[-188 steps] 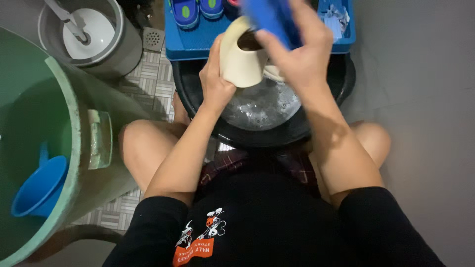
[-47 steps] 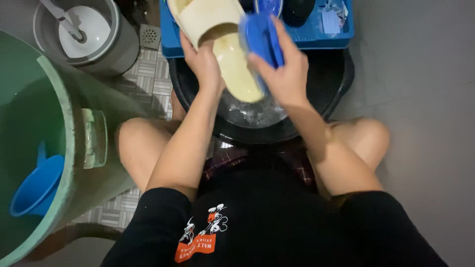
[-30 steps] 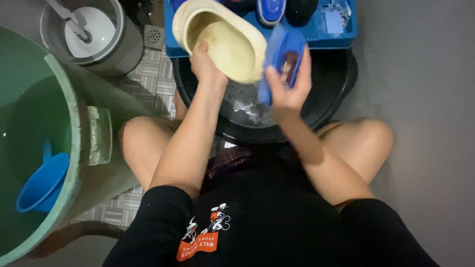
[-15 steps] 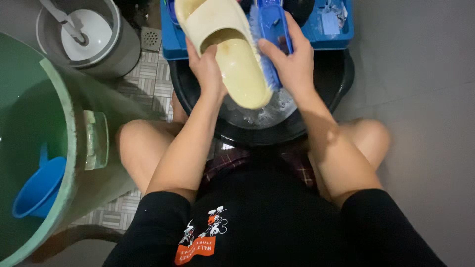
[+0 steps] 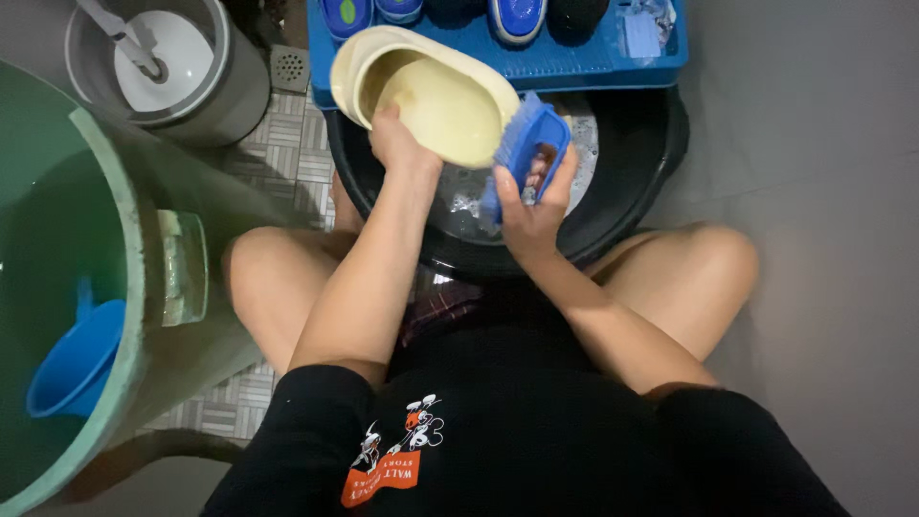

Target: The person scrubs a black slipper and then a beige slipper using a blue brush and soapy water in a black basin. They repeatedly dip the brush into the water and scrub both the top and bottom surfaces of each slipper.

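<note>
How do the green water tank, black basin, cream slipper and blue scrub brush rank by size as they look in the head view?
1. Green water tank, though it is cut off at the frame edge and lies nearer the camera.
2. Black basin.
3. Cream slipper, in the left hand.
4. Blue scrub brush, in the right hand.

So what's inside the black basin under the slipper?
The basin holds soapy, bubbly water. The slipper, the brush and both hands cover much of it, so anything lying beneath them is hidden.

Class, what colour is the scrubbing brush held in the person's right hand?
Blue: the plastic scrubbing brush in the right hand, clearest in the head view.
</note>
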